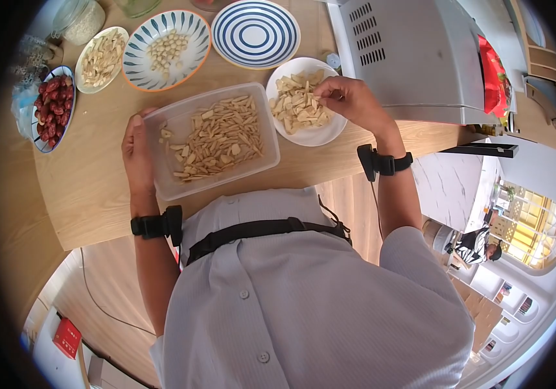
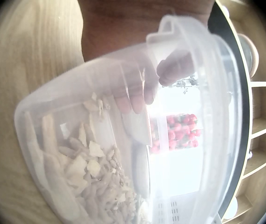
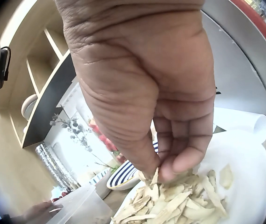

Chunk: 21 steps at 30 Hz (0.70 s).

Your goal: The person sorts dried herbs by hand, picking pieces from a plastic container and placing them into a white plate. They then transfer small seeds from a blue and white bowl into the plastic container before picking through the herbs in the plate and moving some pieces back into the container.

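A clear plastic box [image 1: 271, 139] with pale, thin dried pieces [image 1: 226, 133] stands near the table's front edge. My left hand [image 1: 138, 152] holds its left side, thumb at the rim; in the left wrist view the fingers show through the wall of the box [image 2: 105, 70]. To the right of the box is a white plate [image 1: 317, 137] heaped with pale dried slices [image 1: 299, 107]. Over its right part, my right hand [image 1: 352, 104] pinches a slice [image 3: 155, 176] between thumb and fingers, right above the heap in the right wrist view.
Behind the box are a blue-ringed plate [image 1: 256, 39], an orange-rimmed plate [image 1: 137, 65] with round pale pieces, and a small plate [image 1: 87, 81] of slices. Red dates [image 1: 53, 110] lie on a dish at far left. A grey appliance [image 1: 414, 58] stands at right; glass jars are at the back.
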Each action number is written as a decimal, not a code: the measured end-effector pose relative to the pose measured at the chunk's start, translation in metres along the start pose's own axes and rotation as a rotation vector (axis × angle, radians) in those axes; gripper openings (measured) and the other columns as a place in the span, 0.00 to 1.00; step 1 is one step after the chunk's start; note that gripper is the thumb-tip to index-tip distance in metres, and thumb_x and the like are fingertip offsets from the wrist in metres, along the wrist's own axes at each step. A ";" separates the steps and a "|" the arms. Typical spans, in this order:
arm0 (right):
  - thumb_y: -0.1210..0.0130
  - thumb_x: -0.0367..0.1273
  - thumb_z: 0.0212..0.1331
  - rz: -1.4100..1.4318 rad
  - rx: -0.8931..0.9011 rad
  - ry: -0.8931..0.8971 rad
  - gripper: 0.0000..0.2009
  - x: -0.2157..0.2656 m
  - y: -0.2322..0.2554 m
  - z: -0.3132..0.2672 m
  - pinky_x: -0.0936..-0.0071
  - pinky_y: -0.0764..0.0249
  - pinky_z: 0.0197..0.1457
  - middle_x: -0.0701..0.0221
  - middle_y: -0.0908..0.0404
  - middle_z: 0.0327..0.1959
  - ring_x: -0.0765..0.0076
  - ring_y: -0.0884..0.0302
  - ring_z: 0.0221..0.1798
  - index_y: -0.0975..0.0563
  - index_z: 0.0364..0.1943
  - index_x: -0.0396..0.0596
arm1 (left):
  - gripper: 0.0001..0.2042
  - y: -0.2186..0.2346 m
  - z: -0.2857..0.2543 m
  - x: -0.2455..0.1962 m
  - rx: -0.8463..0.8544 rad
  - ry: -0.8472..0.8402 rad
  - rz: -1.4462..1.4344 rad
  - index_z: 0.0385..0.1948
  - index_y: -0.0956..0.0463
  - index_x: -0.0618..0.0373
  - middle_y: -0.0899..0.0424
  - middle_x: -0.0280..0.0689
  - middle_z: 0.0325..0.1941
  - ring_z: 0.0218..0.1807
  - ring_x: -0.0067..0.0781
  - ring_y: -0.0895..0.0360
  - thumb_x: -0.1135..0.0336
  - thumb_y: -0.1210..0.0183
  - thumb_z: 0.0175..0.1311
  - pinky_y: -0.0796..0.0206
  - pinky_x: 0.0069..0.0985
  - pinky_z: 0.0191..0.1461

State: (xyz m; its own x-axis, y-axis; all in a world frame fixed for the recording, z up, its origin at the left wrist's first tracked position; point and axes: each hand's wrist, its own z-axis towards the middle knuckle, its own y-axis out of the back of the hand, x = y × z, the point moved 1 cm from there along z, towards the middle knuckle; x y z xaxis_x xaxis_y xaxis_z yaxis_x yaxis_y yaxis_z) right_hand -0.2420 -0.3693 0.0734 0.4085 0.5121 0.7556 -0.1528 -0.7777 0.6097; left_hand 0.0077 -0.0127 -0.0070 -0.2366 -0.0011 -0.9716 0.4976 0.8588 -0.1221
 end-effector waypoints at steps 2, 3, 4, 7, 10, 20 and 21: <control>0.38 0.19 0.63 0.023 -0.009 -0.004 0.09 0.002 0.001 -0.001 0.77 0.20 0.47 0.71 0.14 0.37 0.76 0.18 0.40 0.16 0.45 0.39 | 0.21 0.000 0.001 0.001 0.001 -0.003 0.000 0.54 0.19 0.61 0.14 0.33 0.49 0.52 0.23 0.22 0.53 0.54 0.84 0.32 0.24 0.61; 0.38 0.19 0.63 -0.003 -0.028 -0.004 0.09 0.004 0.001 -0.001 0.77 0.20 0.47 0.71 0.13 0.37 0.77 0.18 0.39 0.16 0.45 0.39 | 0.21 0.000 0.001 0.001 0.002 -0.007 0.003 0.54 0.19 0.61 0.14 0.33 0.49 0.52 0.23 0.22 0.52 0.54 0.84 0.32 0.24 0.61; 0.37 0.19 0.63 -0.029 -0.047 -0.003 0.09 0.006 0.000 -0.002 0.76 0.20 0.46 0.71 0.13 0.37 0.77 0.18 0.39 0.16 0.46 0.39 | 0.21 0.000 0.001 0.001 0.003 -0.011 0.005 0.54 0.19 0.61 0.14 0.33 0.49 0.52 0.23 0.22 0.52 0.53 0.84 0.32 0.24 0.61; 0.37 0.20 0.63 -0.072 -0.107 -0.007 0.09 0.004 0.000 -0.002 0.75 0.19 0.45 0.71 0.13 0.38 0.77 0.17 0.38 0.17 0.46 0.39 | 0.21 -0.001 0.000 0.000 -0.001 0.014 -0.014 0.55 0.19 0.61 0.14 0.33 0.49 0.52 0.22 0.22 0.52 0.52 0.84 0.31 0.24 0.61; 0.36 0.20 0.61 -0.028 -0.156 -0.009 0.09 0.001 0.001 -0.002 0.72 0.18 0.44 0.67 0.12 0.37 0.71 0.15 0.37 0.17 0.44 0.39 | 0.21 0.000 0.000 0.001 -0.003 0.007 -0.035 0.55 0.19 0.61 0.14 0.33 0.49 0.52 0.22 0.21 0.52 0.52 0.83 0.31 0.23 0.61; 0.36 0.21 0.62 -0.203 -0.260 0.326 0.09 0.069 -0.025 0.005 0.72 0.19 0.41 0.64 0.13 0.40 0.66 0.14 0.39 0.17 0.46 0.41 | 0.20 0.004 0.002 0.006 0.020 -0.021 -0.012 0.58 0.21 0.61 0.13 0.35 0.49 0.51 0.22 0.19 0.54 0.53 0.84 0.29 0.23 0.59; 0.36 0.22 0.63 -0.198 -0.167 0.401 0.10 0.083 -0.039 0.008 0.70 0.19 0.43 0.62 0.13 0.41 0.61 0.14 0.40 0.17 0.47 0.41 | 0.20 0.004 0.001 0.007 0.021 -0.006 -0.034 0.58 0.21 0.61 0.13 0.35 0.49 0.51 0.22 0.19 0.54 0.53 0.83 0.28 0.23 0.58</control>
State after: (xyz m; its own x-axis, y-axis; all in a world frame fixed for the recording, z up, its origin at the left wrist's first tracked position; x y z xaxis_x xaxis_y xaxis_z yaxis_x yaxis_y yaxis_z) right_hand -0.1952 -0.2993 0.1102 0.0701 0.7701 0.6340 -0.2636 -0.5987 0.7564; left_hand 0.0093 -0.0099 -0.0144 -0.2487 -0.0330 -0.9680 0.5071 0.8471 -0.1591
